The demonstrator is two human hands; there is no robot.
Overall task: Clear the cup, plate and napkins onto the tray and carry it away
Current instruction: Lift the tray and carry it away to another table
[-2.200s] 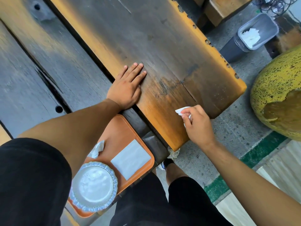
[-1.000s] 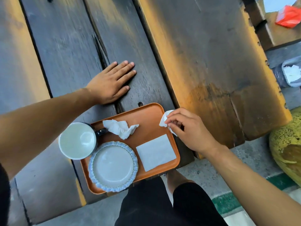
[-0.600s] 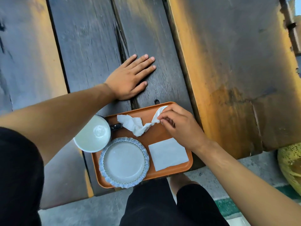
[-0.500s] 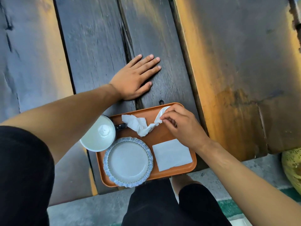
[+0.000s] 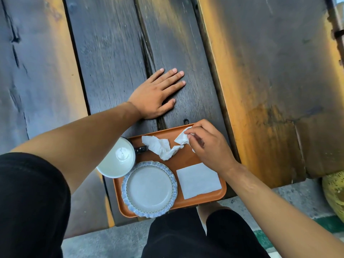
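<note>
An orange tray (image 5: 168, 166) lies at the near edge of the dark wooden table. On it sit a blue-rimmed plate (image 5: 149, 189), a white cup (image 5: 117, 161) at its left edge, a crumpled napkin (image 5: 160, 147) and a flat folded napkin (image 5: 198, 180). My right hand (image 5: 206, 146) hovers over the tray's far right corner, fingers pinched on a small crumpled white napkin (image 5: 182, 137). My left hand (image 5: 158, 95) rests flat on the table planks just beyond the tray, fingers spread, holding nothing.
The table (image 5: 260, 71) is made of wide planks with gaps between them. Grey concrete floor (image 5: 297, 198) shows below its near edge. A yellow-green rounded object (image 5: 335, 192) stands at the far right. My black-clad legs are under the tray.
My right hand carried the small napkin from the table's right edge to the tray's far right corner. My left hand stayed flat on the planks. The view swung left over the tray.
</note>
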